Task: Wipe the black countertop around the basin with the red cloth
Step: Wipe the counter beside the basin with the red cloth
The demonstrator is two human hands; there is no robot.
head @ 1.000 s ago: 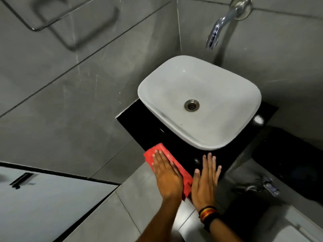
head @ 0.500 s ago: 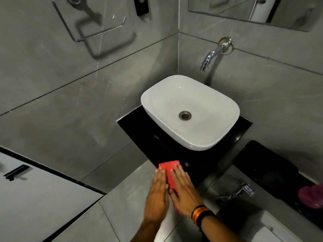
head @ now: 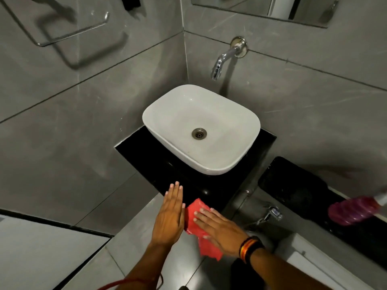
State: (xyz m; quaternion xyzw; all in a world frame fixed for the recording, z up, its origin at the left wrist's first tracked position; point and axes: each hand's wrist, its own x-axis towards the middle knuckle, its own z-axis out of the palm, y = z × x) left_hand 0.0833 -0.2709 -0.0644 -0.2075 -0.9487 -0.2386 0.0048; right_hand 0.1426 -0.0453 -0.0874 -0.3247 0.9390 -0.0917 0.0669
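A white basin (head: pixel 219 114) stands on a small black countertop (head: pixel 152 162) in a corner of grey tiled walls. The red cloth (head: pixel 193 225) hangs at the countertop's near edge and trails down below it. My right hand (head: pixel 219 229) lies flat on the cloth, fingers stretched and pointing left. My left hand (head: pixel 170 214) is flat and empty just left of the cloth, fingertips over the countertop's front corner. Part of the cloth is hidden under my right hand.
A chrome tap (head: pixel 224 59) juts from the wall above the basin. A towel bar (head: pixel 69 34) is on the left wall, a mirror (head: pixel 261 9) at top right. To the right are a lower black ledge (head: pixel 297 185), a small chrome tap (head: pixel 272 213) and a pink brush (head: pixel 351 210).
The cloth passed from under my left hand to under my right. Both hands slid back toward the near edge, and the cloth now hangs partly off it. The view pulled back.
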